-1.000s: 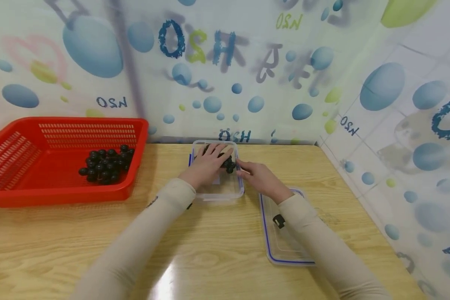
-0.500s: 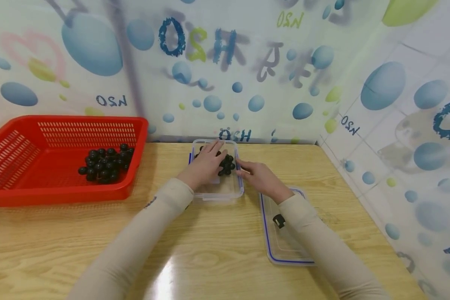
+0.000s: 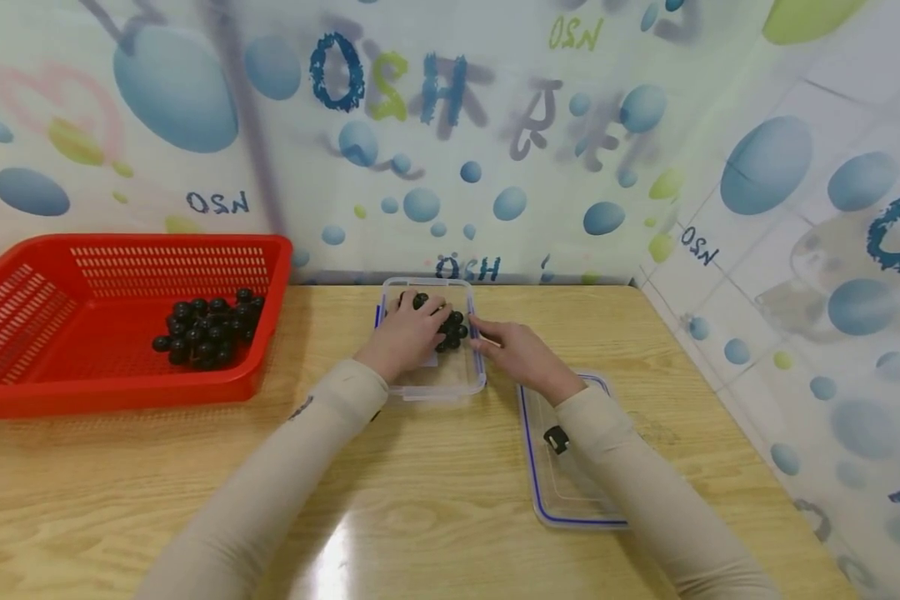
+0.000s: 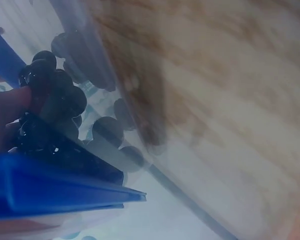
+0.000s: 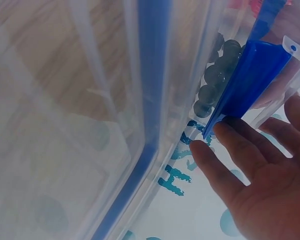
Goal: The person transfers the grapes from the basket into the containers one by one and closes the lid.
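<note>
From my end: left hand [image 3: 405,337] is down inside the clear container [image 3: 442,391], fingers spread and slightly bent, resting on the dark grapes [image 3: 453,332]. The grapes sit toward the container's far half, up by its right wall. Left wrist feed is hazy; that looks like a fingertip against the fruit, behind a blue clip [image 4: 60,187], but I wouldn't swear to it.

Right hand [image 3: 521,354] is at the container's outer right side. Fingers extended and apart in my right wrist feed, nothing gripped, tips at the other blue flap [image 5: 255,75], which hangs folded out from the wall.

Clear lid [image 3: 570,496] with a blue seal lies flat on the wood-grain table [image 3: 420,508], near the container on the right, partly under the right sleeve [image 3: 645,483]. Well off to the left I've got a red basket [image 3: 120,389], slotted sides, with a second bunch [image 3: 206,333] at its right end. Behind everything, a white sheet [image 3: 457,233] printed with blue and green blobs and mirrored lettering.
</note>
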